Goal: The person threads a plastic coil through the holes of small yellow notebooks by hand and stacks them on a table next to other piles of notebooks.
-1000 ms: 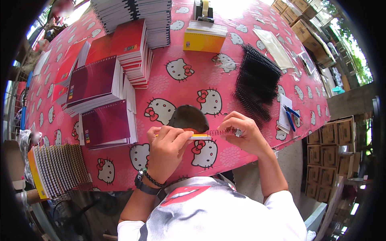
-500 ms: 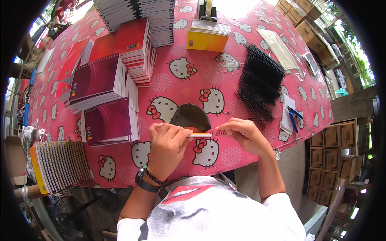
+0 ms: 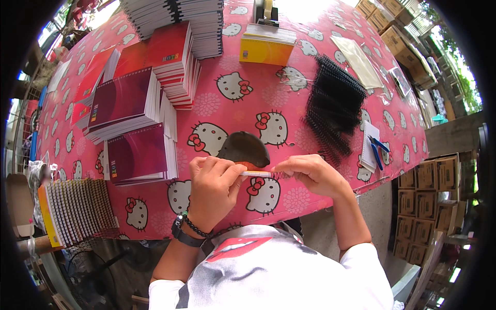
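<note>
Pink cloth printed with white cartoon cats covers the worktop (image 3: 227,116), with stacked cartons (image 3: 426,194) standing beyond its right edge. Near the middle of its near edge, the left hand (image 3: 214,178) pinches a thin notebook (image 3: 257,174) firmly between thumb and fingers. The right hand (image 3: 315,173) has bent fingers lying against a dark wire coil (image 3: 281,175) at the notebook's right end; its thumb is largely hidden, so whether it grips or merely touches cannot be told. Binding looks only partly done: a length of coil sticks out, and the fingers hide how many holes are threaded.

Just beyond sits a dark rounded piece (image 3: 244,149). Toward the right edge lie a heap of black coils (image 3: 336,103), seemingly unused, and blue-handled pliers (image 3: 378,150) on a small notepad (image 3: 367,147). Purple notebooks (image 3: 139,155) fill the left side, their binding hard to judge; at the near left corner, a yellow-covered stack (image 3: 82,214) appears already coiled. Toward the far edge stands another yellow stack (image 3: 266,49).
</note>
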Demonstrator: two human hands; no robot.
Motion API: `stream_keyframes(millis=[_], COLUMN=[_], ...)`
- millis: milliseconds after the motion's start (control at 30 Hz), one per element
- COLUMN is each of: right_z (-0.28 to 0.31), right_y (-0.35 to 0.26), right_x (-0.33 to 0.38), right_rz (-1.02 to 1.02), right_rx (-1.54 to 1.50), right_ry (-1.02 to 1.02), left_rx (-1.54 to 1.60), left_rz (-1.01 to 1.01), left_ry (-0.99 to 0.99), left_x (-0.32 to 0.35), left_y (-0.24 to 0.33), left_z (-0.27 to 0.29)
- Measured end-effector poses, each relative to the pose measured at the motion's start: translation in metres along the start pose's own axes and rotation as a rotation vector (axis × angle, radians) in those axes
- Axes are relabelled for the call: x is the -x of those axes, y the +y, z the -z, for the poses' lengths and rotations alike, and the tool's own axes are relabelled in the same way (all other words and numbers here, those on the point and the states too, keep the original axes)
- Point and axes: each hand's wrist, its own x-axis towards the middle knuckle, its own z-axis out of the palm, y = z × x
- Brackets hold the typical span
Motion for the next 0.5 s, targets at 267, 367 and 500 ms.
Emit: stream_keyframes(millis=[267,367,500], right_z=[-0.002,-0.007,-0.004], right_y=[-0.005,-0.015,-0.017], right_x=[0.007,0.0,-0.003], right_rz=[-0.202,-0.175,-0.273], right_rx=[-0.128,-0.151,-0.234], right_ry=[0.028,0.062,-0.029], left_rx=[0.1,0.108,0.039], left_rz=[-0.033,-0.062,-0.202], left_ry=[-0.008,-0.039,-0.054], left_x=[-0.011,-0.009,-0.01], left_y=[0.024,0.022,0.019], left_z=[-0.005,-0.016,-0.017])
